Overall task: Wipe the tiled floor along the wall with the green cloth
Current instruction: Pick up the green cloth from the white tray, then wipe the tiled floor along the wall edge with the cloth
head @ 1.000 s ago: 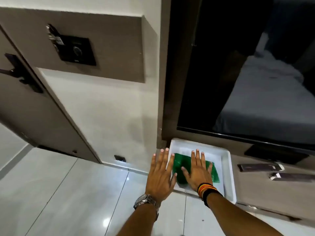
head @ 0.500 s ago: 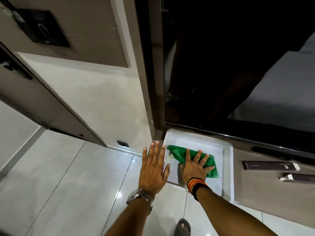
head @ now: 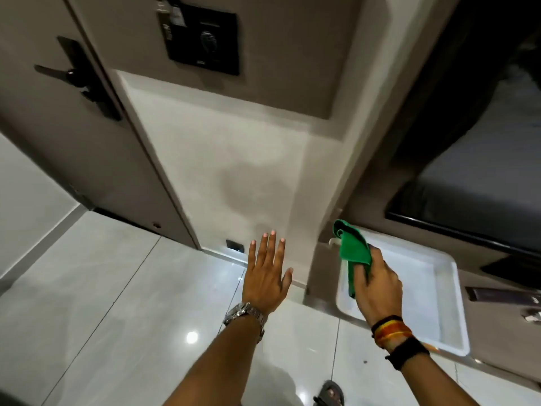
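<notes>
My right-hand fingers (head: 369, 269) are clenched around the green cloth (head: 352, 247), which bunches up out of my grip and hangs in the air above the near-left corner of the white tray (head: 445, 291). My right hand (head: 377, 285) is lifted clear of the tray, and the cloth touches nothing but my grip. My left hand (head: 268, 273) is spread flat, fingers released and holding nothing, hovering in front of the white wall (head: 234, 177) above the floor.

As I judge it, the wiping has not begun: the cloth is in hand but not yet down on the tiled floor (head: 117, 288). All of the strip along the skirting is left to do.

For room, the floor by the wall looks bare from the door (head: 52, 142) on the left across to the corner of the desk (head: 497, 347) that carries the tray. A small dark plate (head: 234, 245) sits low on the wall near the skirting, and I should pass around it. The desk edge closes the right end of the run, and my sandalled foot (head: 330, 394) stands just behind.
</notes>
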